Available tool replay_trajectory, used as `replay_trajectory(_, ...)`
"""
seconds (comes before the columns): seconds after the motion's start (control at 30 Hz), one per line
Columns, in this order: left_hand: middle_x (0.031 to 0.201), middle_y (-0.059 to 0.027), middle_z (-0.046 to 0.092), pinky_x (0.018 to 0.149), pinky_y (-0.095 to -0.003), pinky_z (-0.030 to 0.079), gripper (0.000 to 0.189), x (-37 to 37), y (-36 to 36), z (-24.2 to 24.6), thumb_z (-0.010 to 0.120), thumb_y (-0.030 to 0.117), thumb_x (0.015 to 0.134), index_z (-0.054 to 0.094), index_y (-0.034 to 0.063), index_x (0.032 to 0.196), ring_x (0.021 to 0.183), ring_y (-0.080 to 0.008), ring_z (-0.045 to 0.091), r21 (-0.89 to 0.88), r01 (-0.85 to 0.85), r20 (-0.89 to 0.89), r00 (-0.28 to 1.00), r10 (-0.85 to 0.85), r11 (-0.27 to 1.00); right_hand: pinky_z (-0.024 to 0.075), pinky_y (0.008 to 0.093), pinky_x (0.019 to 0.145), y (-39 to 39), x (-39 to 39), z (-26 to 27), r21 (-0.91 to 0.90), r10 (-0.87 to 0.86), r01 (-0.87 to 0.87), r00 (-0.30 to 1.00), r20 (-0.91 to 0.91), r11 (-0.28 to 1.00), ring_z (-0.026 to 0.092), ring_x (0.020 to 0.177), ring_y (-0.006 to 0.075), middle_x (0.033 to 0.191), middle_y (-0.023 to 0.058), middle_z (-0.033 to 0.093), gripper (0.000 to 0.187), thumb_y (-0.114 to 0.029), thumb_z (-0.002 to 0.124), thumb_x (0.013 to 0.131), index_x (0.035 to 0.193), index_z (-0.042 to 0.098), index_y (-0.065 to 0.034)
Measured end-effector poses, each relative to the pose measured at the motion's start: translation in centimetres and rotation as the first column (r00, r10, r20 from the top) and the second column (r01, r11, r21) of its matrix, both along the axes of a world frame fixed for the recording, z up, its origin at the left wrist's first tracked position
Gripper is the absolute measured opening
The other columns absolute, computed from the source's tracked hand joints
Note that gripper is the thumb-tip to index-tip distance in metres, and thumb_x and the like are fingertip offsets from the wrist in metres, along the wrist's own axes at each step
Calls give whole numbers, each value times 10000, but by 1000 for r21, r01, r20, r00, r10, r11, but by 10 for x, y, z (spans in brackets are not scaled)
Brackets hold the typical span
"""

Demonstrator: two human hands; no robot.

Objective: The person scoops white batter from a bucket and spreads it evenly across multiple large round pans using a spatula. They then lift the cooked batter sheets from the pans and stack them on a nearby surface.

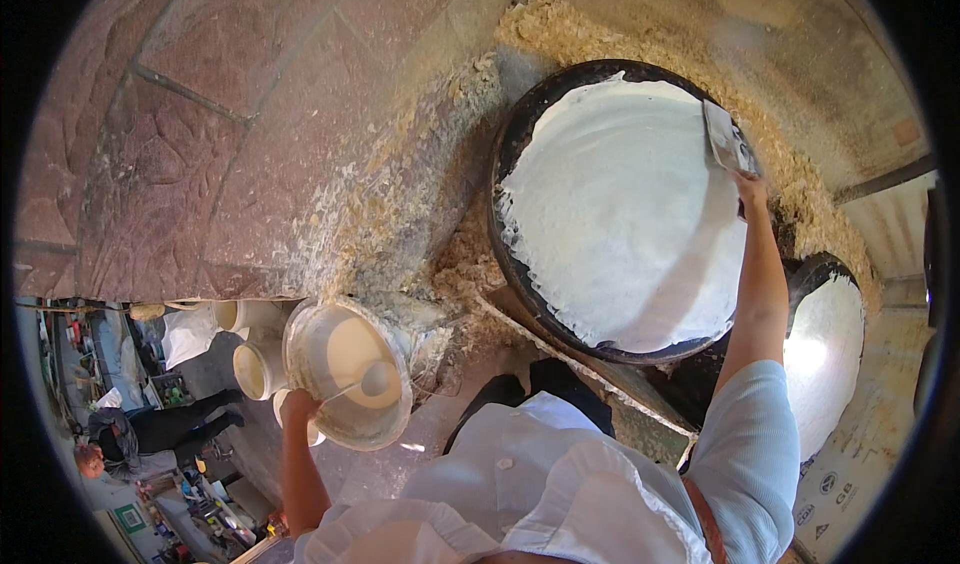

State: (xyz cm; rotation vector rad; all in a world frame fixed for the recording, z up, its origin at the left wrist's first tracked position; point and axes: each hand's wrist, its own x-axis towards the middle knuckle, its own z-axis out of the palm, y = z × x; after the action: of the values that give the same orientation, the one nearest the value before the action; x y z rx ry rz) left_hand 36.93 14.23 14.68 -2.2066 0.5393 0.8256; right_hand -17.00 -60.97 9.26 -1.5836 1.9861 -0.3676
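My right hand (751, 190) grips a flat, broad scraper (721, 130) at the right edge of a large round black griddle (501, 165). White batter (615, 204) is spread in a thin sheet over most of the griddle, with a ragged border on the left and lower sides. Lower left, my left hand (300, 406) is closed around the thin handle of a ladle (375, 379). The ladle's bowl is over or in the pale batter (356, 341) inside a wide bucket (306, 343).
A second round griddle (829, 361) with a white surface stands at the right. Smaller tubs (253, 373) sit beside the bucket. A crusted stone-patterned wall (202, 136) rises ahead. Another person (150, 436) is at the far left, near cluttered shelves (202, 515).
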Motion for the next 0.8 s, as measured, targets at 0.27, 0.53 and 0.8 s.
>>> replay_trajectory(0.27,909,-156,616,716,-388,479,452,-1,-12,4,621,459,706,641,31,850,863,-303,590,-3,27,15,1000,-27,1000,462,387,716,120,140,10,-138,805,-799,593,-14,586,586,812,307,853,173,603,356,-327,566,765,1074,570,-151)
replay_trajectory(0.53,908,-163,615,719,-387,480,418,-10,-15,7,634,416,708,640,25,856,864,-303,592,-36,-28,51,998,29,999,470,383,715,36,83,23,-215,342,-383,917,-206,898,594,842,308,915,133,624,354,-342,621,703,1011,605,-169)
replay_trajectory(0.8,932,-151,616,730,-388,477,404,0,-7,0,637,415,707,644,47,873,874,-298,592,29,-8,-9,1000,8,1000,461,298,664,34,112,3,-163,488,-460,835,254,873,575,706,126,840,81,651,420,-339,606,760,1010,606,-1)
